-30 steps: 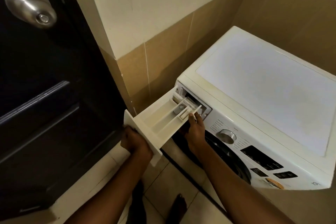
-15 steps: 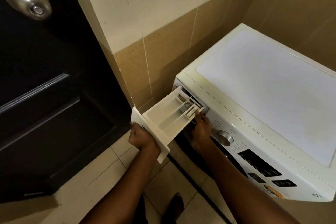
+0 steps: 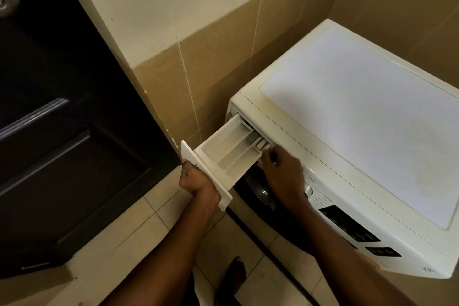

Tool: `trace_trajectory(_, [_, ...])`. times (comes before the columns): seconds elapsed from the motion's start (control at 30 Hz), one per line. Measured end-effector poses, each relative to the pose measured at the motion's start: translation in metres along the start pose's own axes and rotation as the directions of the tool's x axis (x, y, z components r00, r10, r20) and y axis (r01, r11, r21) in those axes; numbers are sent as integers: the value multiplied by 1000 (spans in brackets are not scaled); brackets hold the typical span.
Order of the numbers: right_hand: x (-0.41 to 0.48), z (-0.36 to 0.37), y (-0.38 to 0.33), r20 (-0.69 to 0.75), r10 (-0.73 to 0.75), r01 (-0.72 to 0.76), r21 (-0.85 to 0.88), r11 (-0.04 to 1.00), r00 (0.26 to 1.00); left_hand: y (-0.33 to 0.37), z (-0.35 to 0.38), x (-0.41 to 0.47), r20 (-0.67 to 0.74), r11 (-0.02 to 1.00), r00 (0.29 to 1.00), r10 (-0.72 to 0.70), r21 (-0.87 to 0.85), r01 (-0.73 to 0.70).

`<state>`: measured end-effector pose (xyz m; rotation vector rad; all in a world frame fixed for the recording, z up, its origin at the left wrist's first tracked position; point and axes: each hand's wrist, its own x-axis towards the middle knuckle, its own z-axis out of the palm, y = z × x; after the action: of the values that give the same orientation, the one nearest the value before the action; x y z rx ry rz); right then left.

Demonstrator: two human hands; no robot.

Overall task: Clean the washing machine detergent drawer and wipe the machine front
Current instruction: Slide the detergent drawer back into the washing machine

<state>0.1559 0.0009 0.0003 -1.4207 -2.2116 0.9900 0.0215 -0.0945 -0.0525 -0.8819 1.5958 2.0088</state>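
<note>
The white detergent drawer (image 3: 228, 154) sticks out of its slot at the top left corner of the white washing machine (image 3: 360, 112), with its rear end inside the slot. My left hand (image 3: 196, 180) grips the drawer's front panel from below. Over on the drawer's right side, close to the slot, my right hand (image 3: 283, 171) has its fingers against the rear wall of the drawer. That hand hides part of the machine front. The drawer's compartments look bare.
The program dial (image 3: 308, 190) and dark display (image 3: 347, 223) sit on the machine front, with the dark porthole door (image 3: 260, 196) below. A dark room door (image 3: 62, 131) stands at the left. Tan tiled wall (image 3: 211, 77) is close behind the drawer. My bare foot (image 3: 233, 278) is on the floor tiles.
The drawer has slid deeper into its slot, with both hands moving along it. The view has shifted right, and the door knob is now almost out of frame.
</note>
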Motion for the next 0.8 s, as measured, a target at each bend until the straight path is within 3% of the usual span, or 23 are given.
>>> trace_trajectory(0.1, [26, -26, 7, -181, -317, 258, -288, 922, 931, -7, 15, 3, 0, 1000, 1000, 5, -6, -5])
trace_trajectory(0.17, [50, -33, 29, -38, -412, 354, -442, 824, 910, -12, 24, 8, 23, 1000, 1000, -14, -24, 14])
trace_trajectory(0.27, [63, -33, 54, 138, -333, 352, -545, 761, 933, -23, 39, 14, 44, 999, 999, -32, -25, 33])
trace_trajectory(0.4, [62, -29, 55, 141, -335, 353, -567, 744, 932, -44, 82, 16, 25, 997, 999, -28, -65, 29])
trace_trajectory(0.5, [64, -30, 55, 140, -310, 333, -571, 751, 940, -63, 117, 18, 126, 990, 988, -91, -96, 104])
trace_trajectory(0.7, [67, -29, 56, 142, -278, 308, -557, 771, 950, -68, 162, -2, 92, 995, 996, 15, -104, -5])
trace_trajectory(0.8, [66, -28, 57, 142, -285, 315, -544, 777, 948, -73, 158, 7, 106, 996, 994, 0, -94, 10])
